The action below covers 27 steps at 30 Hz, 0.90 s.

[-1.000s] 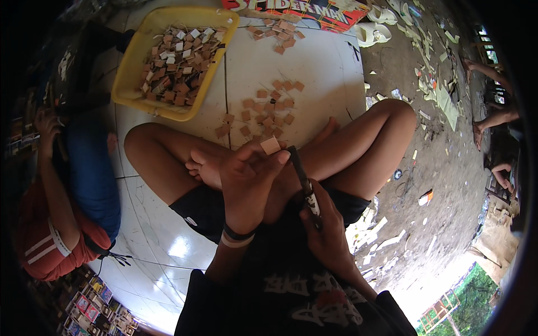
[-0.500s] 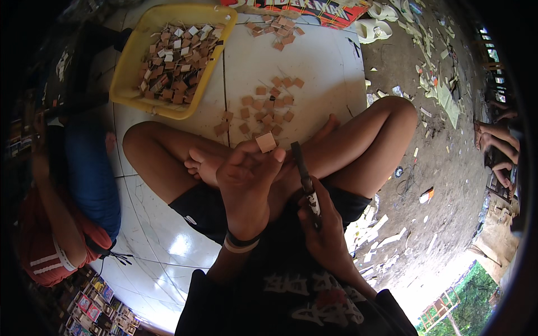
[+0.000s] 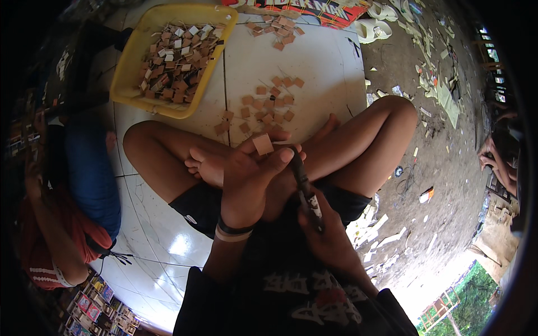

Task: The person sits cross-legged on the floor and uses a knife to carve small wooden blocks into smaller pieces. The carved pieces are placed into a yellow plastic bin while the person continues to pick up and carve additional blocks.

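- We sit cross-legged on the white tiled floor [image 3: 314,61], bare feet tucked in front of us.
- Our left hand [image 3: 246,179] is closed on a small square tan piece [image 3: 262,144], pinched at the fingertips above the feet.
- Our right hand [image 3: 325,229] grips a dark slender tool [image 3: 305,187] in a fist; the tool slants up toward the left hand, its tip just beside the thumb.
- A scatter of small square brown pieces [image 3: 269,103] lies on the floor just beyond our feet, and a smaller cluster lies farther off near a colourful printed board [image 3: 302,8].
- A yellow rectangular plastic tray [image 3: 126,84] sits on the floor to the upper left, filled with more such squares.
- Another person in a blue and red garment [image 3: 84,185] sits at our left.
- To the right the floor gives way to bare dirt ground [image 3: 443,162] strewn with pale scraps.
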Tool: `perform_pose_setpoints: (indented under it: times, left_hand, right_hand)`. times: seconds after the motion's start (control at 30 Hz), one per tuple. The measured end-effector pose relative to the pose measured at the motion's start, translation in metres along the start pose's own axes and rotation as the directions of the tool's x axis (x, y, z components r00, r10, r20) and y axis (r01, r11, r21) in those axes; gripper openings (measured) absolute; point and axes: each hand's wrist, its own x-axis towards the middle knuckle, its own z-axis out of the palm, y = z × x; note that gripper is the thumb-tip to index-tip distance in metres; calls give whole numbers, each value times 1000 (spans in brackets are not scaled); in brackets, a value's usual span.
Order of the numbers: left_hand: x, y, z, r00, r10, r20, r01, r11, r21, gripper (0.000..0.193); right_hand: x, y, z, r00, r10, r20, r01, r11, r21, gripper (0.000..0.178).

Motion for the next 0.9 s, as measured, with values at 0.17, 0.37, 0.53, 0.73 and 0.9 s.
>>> perform_pose_setpoints:
  times: [0.17,0.37,0.53,0.73,0.9]
  left_hand:
    - [-2,5,-12,981,-149,123,163,980,-113,35]
    - [3,1,-20,998,-52,27,54,995,-86,37]
    - [6,-4,-24,988,138,-69,-132,987,89,29]
    - [6,-8,-23,982,188,27,-188,947,262,25]
    - [5,-13,-20,977,201,74,-213,938,272,28]
  right_hand:
    - [-1,7,-16,897,-109,429,-227,719,657,30]
    - [-2,4,-16,916,-37,399,-243,742,625,35]
    - [0,1,-15,958,177,225,-249,901,356,62]
    - [-1,-4,-16,963,216,161,-264,878,399,56]
    - [-8,-16,-22,944,198,263,-291,874,389,56]
